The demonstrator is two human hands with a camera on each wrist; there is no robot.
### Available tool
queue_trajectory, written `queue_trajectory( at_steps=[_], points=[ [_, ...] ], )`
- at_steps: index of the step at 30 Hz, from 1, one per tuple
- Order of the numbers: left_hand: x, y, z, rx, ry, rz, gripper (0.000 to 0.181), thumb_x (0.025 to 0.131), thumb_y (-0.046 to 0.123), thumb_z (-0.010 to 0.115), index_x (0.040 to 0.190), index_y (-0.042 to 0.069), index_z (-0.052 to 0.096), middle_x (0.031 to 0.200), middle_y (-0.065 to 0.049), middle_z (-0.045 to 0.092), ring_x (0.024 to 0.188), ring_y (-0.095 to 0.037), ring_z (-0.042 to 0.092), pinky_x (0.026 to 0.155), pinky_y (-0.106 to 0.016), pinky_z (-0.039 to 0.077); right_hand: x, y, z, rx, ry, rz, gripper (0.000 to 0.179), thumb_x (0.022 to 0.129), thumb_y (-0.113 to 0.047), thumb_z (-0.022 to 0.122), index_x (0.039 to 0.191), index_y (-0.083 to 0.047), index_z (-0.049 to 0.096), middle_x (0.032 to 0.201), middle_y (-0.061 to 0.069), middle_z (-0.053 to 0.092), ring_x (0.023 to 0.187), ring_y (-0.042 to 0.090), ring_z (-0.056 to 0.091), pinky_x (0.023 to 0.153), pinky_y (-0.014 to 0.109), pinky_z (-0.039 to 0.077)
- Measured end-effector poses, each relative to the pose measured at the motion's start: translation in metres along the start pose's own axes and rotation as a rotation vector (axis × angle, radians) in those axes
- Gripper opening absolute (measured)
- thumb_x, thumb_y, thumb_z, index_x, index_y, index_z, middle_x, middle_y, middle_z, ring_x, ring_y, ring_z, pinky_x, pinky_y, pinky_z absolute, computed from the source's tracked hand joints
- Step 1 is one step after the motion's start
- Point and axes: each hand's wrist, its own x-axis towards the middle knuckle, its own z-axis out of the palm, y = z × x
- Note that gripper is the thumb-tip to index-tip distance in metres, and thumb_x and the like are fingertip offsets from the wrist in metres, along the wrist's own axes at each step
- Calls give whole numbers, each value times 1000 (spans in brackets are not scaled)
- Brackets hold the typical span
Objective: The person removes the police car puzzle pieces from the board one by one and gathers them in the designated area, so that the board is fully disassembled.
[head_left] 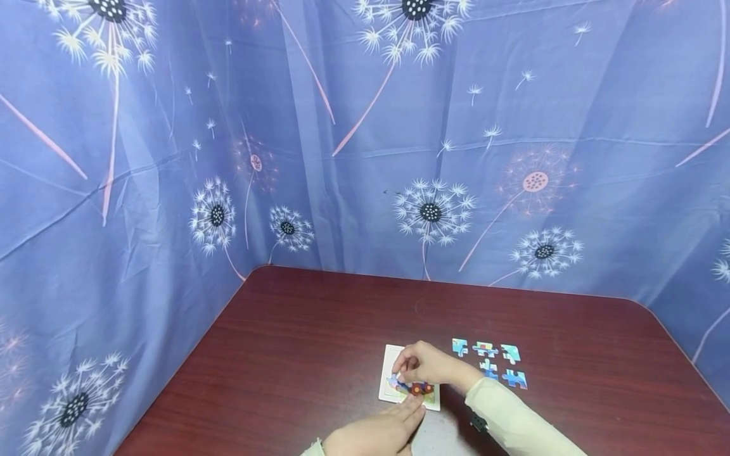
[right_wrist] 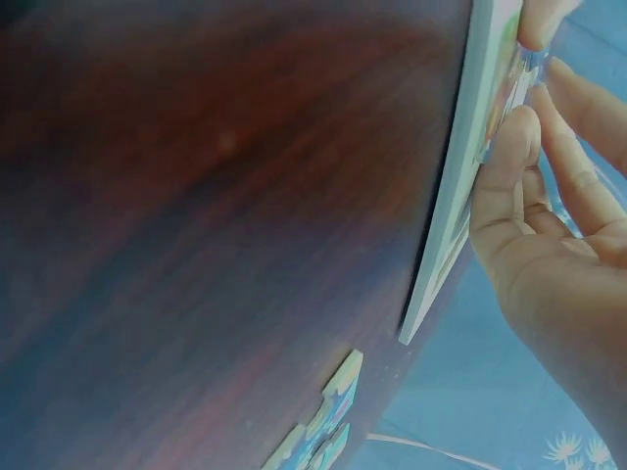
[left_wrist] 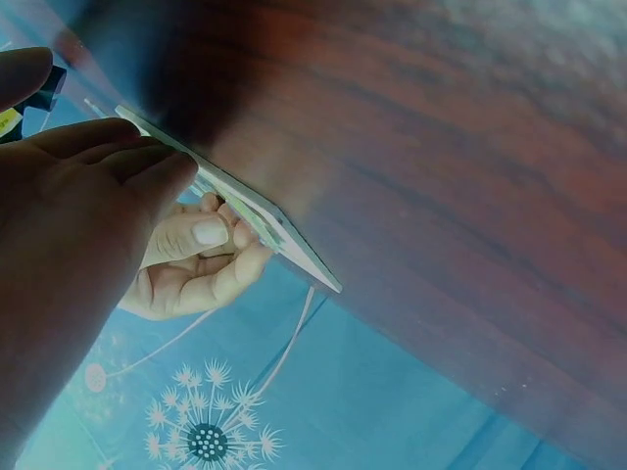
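Observation:
A square white puzzle tray [head_left: 389, 394] lies on the table, with colourful pieces in it that show a red and blue vehicle picture. Over its left part, my right hand [head_left: 429, 365] pinches a small blue and white puzzle piece [head_left: 395, 380] between thumb and fingers, low against the tray. The right wrist view shows those fingertips close to the tray surface, the piece [right_wrist: 530, 64] mostly covered. My left hand [head_left: 379, 432], fingers straight and together, rests on the tray's near edge. In the left wrist view the left hand [left_wrist: 88, 196] partly hides the tray [left_wrist: 294, 250].
To the right of the tray, several loose puzzle pieces [head_left: 515, 379] lie in two rough rows on the dark reddish wooden table [head_left: 274, 354]. A blue curtain [head_left: 353, 209] with dandelion prints hangs along the table's back and left edges.

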Motion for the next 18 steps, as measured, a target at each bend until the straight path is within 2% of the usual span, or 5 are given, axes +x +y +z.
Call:
queue_trajectory(
  at_steps=[11,18],
  points=[
    [0,-1,-3,-35,-16,7,60,93,30,53,143,-1,42,151,-13,36,140,-17,31,110,-22,29,0,1,2,70,10,-8,11,80,4,69,87,-4,69,75,2,67,67,4,60,64,21,52],
    [-1,0,-2,10,18,18,58,93,30,55,141,-1,44,149,-14,40,138,-17,35,109,-23,32,0,-3,4,135,4,-16,12,78,11,64,88,4,66,75,13,68,66,7,61,61,20,52]
  ],
)
